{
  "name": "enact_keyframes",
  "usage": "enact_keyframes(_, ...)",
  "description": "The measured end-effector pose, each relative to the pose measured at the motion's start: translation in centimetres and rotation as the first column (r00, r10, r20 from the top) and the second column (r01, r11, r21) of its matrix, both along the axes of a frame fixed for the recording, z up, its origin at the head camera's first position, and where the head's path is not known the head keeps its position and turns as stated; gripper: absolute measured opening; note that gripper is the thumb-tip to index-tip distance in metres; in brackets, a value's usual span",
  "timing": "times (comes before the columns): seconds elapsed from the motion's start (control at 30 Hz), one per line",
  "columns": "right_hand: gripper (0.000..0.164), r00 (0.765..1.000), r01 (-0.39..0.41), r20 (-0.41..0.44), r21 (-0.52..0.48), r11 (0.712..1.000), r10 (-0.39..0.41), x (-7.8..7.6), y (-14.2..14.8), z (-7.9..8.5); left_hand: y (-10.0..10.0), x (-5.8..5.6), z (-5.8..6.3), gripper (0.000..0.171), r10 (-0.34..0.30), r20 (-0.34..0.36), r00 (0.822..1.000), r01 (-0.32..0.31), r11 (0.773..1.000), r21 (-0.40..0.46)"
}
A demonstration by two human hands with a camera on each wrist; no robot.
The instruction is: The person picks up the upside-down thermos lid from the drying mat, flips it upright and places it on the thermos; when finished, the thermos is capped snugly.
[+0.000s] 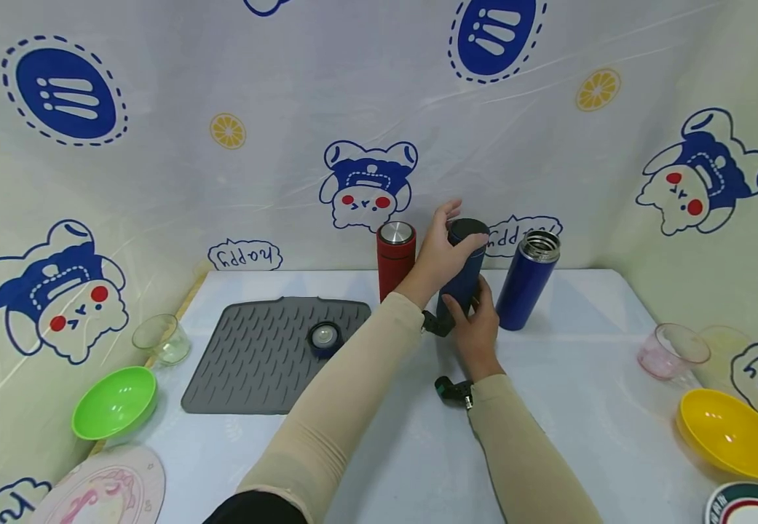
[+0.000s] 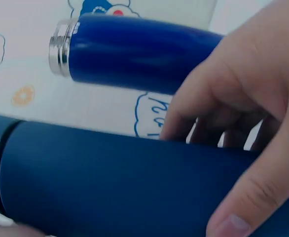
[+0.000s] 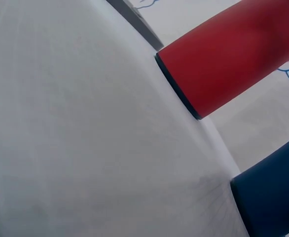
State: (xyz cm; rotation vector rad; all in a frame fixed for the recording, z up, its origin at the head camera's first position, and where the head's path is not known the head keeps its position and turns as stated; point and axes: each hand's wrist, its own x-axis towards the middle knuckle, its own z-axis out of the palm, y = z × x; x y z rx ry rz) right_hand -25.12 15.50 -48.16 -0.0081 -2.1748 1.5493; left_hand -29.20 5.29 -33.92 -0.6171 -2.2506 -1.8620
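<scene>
A dark blue vacuum flask (image 1: pixel 462 280) stands upright, slightly tilted in the head view. My left hand (image 1: pixel 440 251) is at its lid (image 1: pixel 469 227), the thumb lying across the front and the fingers stretched up on the far left side. Lower down, my right hand (image 1: pixel 477 335) grips the flask's body, thumb on the near side and fingers around the other; the left wrist view shows this right hand (image 2: pixel 248 113) close up. A brighter blue bottle (image 1: pixel 526 287), without a lid and showing a steel mouth (image 2: pixel 60 48), stands to the right. To the left is a red bottle (image 1: pixel 395 258) with a silver-topped lid.
On the grey drying mat (image 1: pixel 254 356) lies a dark round bottle cap (image 1: pixel 325 338). At the left are a clear glass (image 1: pixel 169 342), a green bowl (image 1: pixel 116 404) and a pink plate (image 1: pixel 110 487). A pinkish glass (image 1: pixel 670 353), yellow bowl (image 1: pixel 732 437) and another plate (image 1: pixel 752 506) stand at the right.
</scene>
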Motion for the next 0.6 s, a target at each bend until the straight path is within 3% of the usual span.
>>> enact_keyframes(0.13,0.078,1.0,-0.01,0.025,-0.021,1.0,0.01,0.11,0.09,0.17,0.44,0.22,0.16,0.084,0.099,-0.027,0.995,-0.101,0.993,-0.066)
enact_keyframes(0.27,0.078,1.0,-0.005,0.008,-0.019,1.0,0.005,0.05,0.16,0.05,0.41,-0.04,0.12,0.074,0.058,-0.046,0.997,-0.06,0.996,-0.059)
enact_keyframes(0.37,0.077,1.0,0.0,-0.009,-0.007,1.0,0.0,0.02,0.17,0.01,0.4,-0.19,0.11,0.071,0.014,-0.065,0.998,-0.02,0.995,-0.098)
enact_keyframes(0.47,0.077,1.0,0.002,-0.007,-0.005,1.0,-0.002,0.03,0.14,0.04,0.45,-0.14,0.09,0.079,0.046,-0.055,0.997,-0.054,0.986,-0.155)
enact_keyframes(0.6,0.078,1.0,0.008,0.006,0.004,1.0,-0.008,0.07,0.11,0.13,0.38,-0.25,-0.07,0.074,0.059,-0.032,0.998,-0.062,0.989,-0.132)
